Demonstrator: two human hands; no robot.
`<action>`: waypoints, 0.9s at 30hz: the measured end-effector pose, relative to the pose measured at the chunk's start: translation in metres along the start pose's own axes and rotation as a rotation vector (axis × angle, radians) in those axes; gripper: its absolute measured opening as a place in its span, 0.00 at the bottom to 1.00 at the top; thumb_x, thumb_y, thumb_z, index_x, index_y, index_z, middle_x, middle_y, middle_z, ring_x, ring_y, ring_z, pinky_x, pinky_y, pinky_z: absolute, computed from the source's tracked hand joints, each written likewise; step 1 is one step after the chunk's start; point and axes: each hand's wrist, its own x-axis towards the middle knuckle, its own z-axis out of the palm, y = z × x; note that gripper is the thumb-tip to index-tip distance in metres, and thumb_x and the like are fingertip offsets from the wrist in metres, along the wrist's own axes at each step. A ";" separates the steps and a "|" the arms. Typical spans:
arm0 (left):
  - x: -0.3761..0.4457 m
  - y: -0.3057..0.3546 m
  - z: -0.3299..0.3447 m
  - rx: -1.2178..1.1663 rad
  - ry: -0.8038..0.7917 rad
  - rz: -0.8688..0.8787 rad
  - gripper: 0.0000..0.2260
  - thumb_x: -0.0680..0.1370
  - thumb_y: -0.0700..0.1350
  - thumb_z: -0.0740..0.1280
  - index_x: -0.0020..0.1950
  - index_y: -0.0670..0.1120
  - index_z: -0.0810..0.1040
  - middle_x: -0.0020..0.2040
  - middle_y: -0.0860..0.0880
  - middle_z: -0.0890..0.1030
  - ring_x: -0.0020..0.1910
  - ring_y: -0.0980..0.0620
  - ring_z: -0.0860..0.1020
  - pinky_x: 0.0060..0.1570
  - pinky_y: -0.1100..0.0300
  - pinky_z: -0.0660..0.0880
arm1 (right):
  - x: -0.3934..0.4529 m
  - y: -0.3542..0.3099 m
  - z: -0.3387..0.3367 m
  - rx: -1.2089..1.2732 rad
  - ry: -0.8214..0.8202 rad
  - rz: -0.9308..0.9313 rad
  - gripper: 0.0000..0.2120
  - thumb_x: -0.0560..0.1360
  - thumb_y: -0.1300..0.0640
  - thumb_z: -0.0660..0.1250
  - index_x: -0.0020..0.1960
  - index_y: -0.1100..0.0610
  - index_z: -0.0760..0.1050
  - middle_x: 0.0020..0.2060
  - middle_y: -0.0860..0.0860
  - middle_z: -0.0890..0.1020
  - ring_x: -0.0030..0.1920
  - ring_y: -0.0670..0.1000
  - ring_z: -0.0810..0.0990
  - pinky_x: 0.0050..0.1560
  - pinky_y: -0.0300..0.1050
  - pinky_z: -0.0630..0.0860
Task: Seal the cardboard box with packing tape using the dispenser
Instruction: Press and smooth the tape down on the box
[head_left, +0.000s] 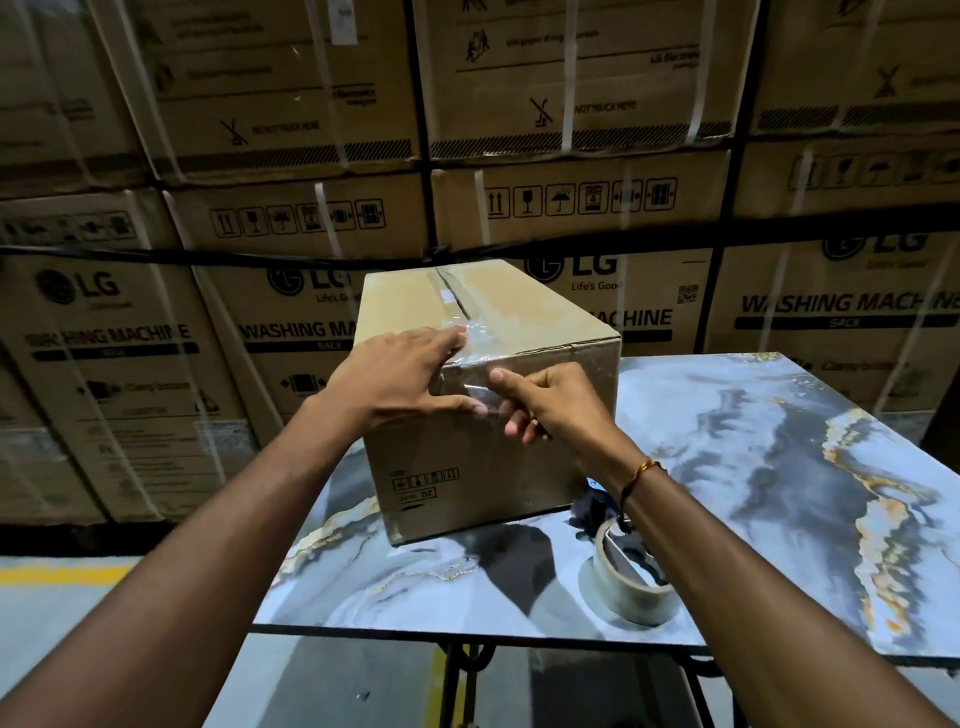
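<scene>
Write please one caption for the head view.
Left hand and right hand press clear tape over the cardboard box edge; dispenser rests on table.

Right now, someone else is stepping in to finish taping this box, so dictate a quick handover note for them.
Left hand: flat on the box at its near top edge, pressing the tape down.
Right hand: pinching the loose tape end on the front face.
The box stands on the marble table; the tape roll lies near the table's front edge.
Done: tape runs along the top seam.
Left: smooth the wrinkled end down the front.
</scene>
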 end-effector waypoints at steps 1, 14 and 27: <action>0.000 0.000 0.000 -0.003 0.004 0.001 0.47 0.64 0.82 0.50 0.74 0.54 0.62 0.73 0.50 0.73 0.67 0.46 0.75 0.60 0.50 0.74 | 0.000 0.001 -0.001 -0.007 -0.003 -0.002 0.22 0.76 0.45 0.71 0.35 0.63 0.83 0.24 0.55 0.83 0.20 0.46 0.76 0.21 0.33 0.68; 0.002 0.001 -0.002 -0.028 -0.063 -0.015 0.51 0.60 0.84 0.50 0.75 0.54 0.61 0.75 0.50 0.70 0.71 0.47 0.72 0.66 0.47 0.72 | 0.003 0.023 -0.007 -0.493 0.119 -0.064 0.31 0.71 0.30 0.66 0.30 0.58 0.81 0.21 0.48 0.82 0.21 0.45 0.80 0.33 0.42 0.79; -0.003 -0.012 -0.013 -0.203 -0.007 -0.114 0.37 0.73 0.74 0.45 0.74 0.56 0.68 0.77 0.53 0.66 0.75 0.50 0.65 0.70 0.48 0.63 | -0.010 0.012 -0.027 -0.958 0.416 -0.739 0.16 0.76 0.41 0.68 0.46 0.54 0.78 0.44 0.52 0.79 0.46 0.54 0.74 0.41 0.45 0.70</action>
